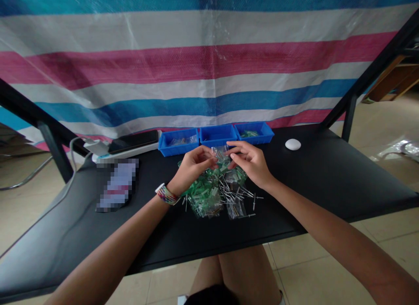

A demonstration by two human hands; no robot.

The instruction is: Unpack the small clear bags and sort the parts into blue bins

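A small clear plastic bag (220,153) with small bits inside is held up above the heap. My left hand (195,166) pinches its left side between thumb and fingers. My right hand (253,164) has its thumb and fingertips at the bag's right side, with the index finger stretched out above. Below both hands lies a loose heap: green plastic pieces (204,193), silvery rivets (231,189) with long pins, and further small clear bags, one of them a filled bag (235,209) at the front. The contents of the held bag are too small to make out.
Behind the heap stand three blue bins: a left bin (163,148) with clear bags, a middle bin (218,141), and a right bin (270,136) with green pieces. A white mouse (293,144), a phone (133,141) on a white power strip (126,153), and a blurred object (118,185) lie on the black table (327,178).
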